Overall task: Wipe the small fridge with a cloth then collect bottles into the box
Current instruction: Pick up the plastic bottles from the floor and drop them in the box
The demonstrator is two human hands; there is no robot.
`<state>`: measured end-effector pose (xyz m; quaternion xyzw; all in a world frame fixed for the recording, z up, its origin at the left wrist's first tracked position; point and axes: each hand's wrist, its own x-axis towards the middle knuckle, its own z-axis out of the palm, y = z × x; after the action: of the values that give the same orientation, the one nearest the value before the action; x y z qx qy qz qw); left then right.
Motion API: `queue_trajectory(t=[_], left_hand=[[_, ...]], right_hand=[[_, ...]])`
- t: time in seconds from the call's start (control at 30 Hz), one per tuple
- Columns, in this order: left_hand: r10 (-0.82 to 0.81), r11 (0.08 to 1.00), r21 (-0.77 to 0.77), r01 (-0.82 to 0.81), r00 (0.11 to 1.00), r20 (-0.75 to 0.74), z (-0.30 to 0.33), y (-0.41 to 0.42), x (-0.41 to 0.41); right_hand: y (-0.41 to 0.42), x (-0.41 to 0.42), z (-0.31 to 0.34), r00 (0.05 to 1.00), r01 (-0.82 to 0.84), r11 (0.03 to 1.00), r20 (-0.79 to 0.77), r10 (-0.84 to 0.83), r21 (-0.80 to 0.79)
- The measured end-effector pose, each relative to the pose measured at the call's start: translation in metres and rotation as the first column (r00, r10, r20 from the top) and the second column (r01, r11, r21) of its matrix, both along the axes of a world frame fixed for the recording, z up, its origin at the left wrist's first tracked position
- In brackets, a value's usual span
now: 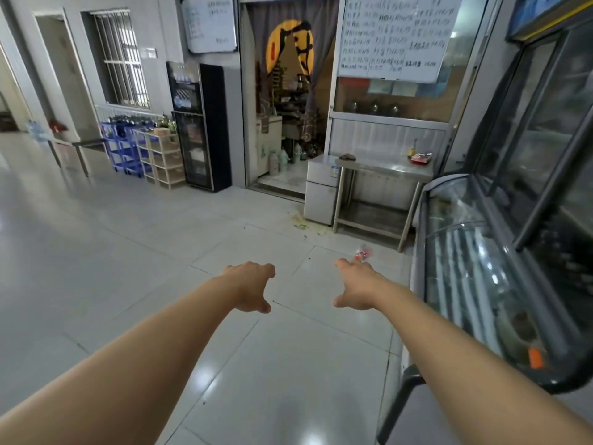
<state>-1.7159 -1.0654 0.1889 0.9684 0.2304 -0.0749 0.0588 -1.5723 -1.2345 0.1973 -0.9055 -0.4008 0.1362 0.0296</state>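
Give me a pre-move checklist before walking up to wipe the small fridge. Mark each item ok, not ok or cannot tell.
1. Left hand free: ok, open and holding nothing.
2. Right hand free: ok, open and holding nothing.
3. Cloth in hand: not ok; a dark lump lies on the steel table, but cannot tell whether it is a cloth.
4. Small fridge located: ok, it stands across the floor, left of the steel table, doors shut.
5. Path clear: not ok, scraps on the floor lie in front of the fridge.
6. Box for bottles located: cannot tell, none clearly visible.
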Motion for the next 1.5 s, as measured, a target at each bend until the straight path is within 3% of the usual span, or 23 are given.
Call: queue_trajectory(t=[0.3, 0.87, 1.03, 1.5], left_hand=[[-0.056, 0.998, -0.013, 0.056, 0.998, 0.010, -0.004, 0.131, 0.103], [-0.337, 0.941, -0.042, 0.337, 0.941, -0.002, -0.001, 0.394, 0.357], [-0.393, 0.919, -0.037, 0.392, 0.919, -0.033, -0.020, 0.439, 0.453], [-0.360, 0.932, -0.063, 0.357, 0.932, -0.048, -0.050, 0.544, 0.753]], right_hand=[[0.127, 0.094, -0.002, 0.998, 0.069, 0.997, 0.007, -0.069, -0.020], [0.353, 0.279, -0.013, 0.943, 0.330, 0.944, -0.022, -0.331, -0.018], [0.396, 0.369, -0.029, 0.926, 0.374, 0.927, -0.039, -0.375, -0.033], [0.494, 0.682, -0.056, 0.909, 0.405, 0.913, -0.081, -0.408, -0.054]])
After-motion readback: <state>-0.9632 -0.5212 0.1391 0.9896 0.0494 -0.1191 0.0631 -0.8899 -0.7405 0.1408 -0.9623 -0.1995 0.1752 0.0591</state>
